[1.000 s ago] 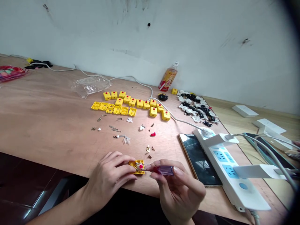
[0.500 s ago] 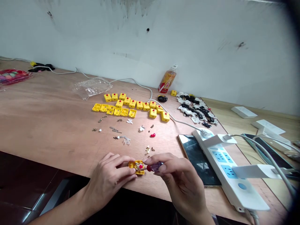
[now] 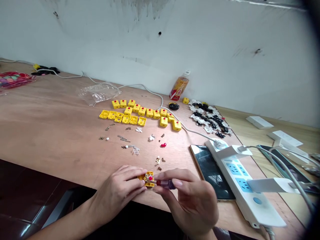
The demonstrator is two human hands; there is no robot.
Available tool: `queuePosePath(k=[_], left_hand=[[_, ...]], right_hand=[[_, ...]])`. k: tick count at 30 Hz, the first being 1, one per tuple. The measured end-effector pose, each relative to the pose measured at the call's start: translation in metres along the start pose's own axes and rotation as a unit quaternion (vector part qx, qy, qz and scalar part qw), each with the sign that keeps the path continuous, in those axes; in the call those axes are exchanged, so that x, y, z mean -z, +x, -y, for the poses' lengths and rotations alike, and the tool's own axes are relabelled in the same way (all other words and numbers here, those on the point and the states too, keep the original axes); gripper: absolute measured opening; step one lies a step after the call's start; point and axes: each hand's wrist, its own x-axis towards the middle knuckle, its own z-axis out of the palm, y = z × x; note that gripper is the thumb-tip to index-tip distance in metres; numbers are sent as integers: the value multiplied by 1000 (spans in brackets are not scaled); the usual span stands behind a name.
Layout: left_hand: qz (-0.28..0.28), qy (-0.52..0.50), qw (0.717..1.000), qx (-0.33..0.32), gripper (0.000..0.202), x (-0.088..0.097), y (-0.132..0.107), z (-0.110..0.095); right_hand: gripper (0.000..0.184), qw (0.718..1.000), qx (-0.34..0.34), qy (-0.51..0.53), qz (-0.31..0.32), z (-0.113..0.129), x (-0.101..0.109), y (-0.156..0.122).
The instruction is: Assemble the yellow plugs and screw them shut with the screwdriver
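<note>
My left hand (image 3: pixel 117 192) pinches a small yellow switch housing (image 3: pixel 147 178) with a red button, resting on the front edge of the wooden table (image 3: pixel 50 120). My right hand (image 3: pixel 192 201) grips a small screwdriver with a translucent purple handle (image 3: pixel 166 184), its tip pointing left into the housing. Both hands sit close together near the table's front edge. Loose screws and small metal and white parts (image 3: pixel 132 146) lie scattered just beyond them.
Rows of yellow housings (image 3: pixel 140 113) lie mid-table, a plastic bag (image 3: pixel 97 92) behind them. A bottle (image 3: pixel 178 87) leans against the wall. To the right are black and white parts (image 3: pixel 208 118), a phone (image 3: pixel 211 171), a white power strip (image 3: pixel 245 186) with plugs and cables.
My right hand has shifted its hold on the screwdriver and turned it, staying at the housing. The left hand keeps the housing still. The view has drifted slightly.
</note>
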Motion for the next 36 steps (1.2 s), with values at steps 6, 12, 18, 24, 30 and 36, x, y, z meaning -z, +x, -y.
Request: queuePosePath(k=[6, 12, 18, 24, 30, 36], left_hand=[[18, 1, 1000, 13, 13, 1, -1, -1], [17, 19, 1000, 0, 10, 1, -1, 0], [19, 11, 1000, 12, 11, 1, -1, -1], [13, 0, 1000, 13, 11, 0, -1, 0], [26, 6, 999, 29, 8, -1, -1, -1], [32, 8, 999, 27, 8, -1, -2, 0]], right_hand=[[40, 998, 46, -41, 34, -1, -1, 1], [48, 1000, 10, -13, -21, 0, -4, 8], [15, 989, -104, 30, 96, 3, 5, 5], [26, 979, -117, 47, 160, 1, 4, 7], [37, 993, -34, 32, 110, 0, 0, 15], [55, 976, -85, -21, 197, 10, 16, 16]])
